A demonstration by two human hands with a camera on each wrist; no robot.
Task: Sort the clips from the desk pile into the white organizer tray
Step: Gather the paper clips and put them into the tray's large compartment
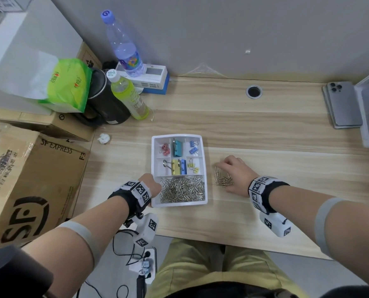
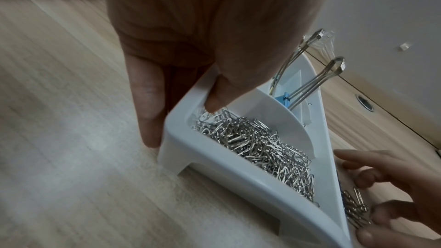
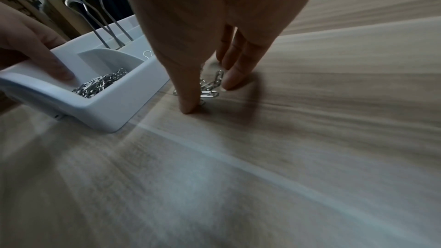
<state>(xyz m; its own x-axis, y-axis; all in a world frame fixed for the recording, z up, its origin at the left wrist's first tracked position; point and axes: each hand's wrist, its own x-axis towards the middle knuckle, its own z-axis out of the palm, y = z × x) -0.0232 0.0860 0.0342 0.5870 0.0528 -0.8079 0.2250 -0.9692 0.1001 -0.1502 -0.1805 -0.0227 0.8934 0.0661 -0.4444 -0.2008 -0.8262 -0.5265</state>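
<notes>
The right hand (image 1: 235,168) was arched over the loose clips (image 1: 222,178), thumb and fingertips (image 3: 232,80) planted on the desk (image 1: 265,130) on either side of them, corralling but not yet lifting; nothing was pinched. These clips lay just right of the tray (image 1: 205,164), beside its long near compartment, where the silver pile (image 1: 182,189) already sat. The left hand (image 1: 152,186) gripped the tray's near-left corner, thumb (image 2: 216,99) hooked inside the wall, fingers down its outer face. The binder clips (image 1: 179,166) filled the compartments further back.

Recommended procedure: draw fingertips and thumb together flat on the desk to bunch the clips before lifting; thin wire likely slips from a loose pinch. Carry low over the tray's right wall and release above the near compartment. The left hand should brace the tray against sliding.
</notes>
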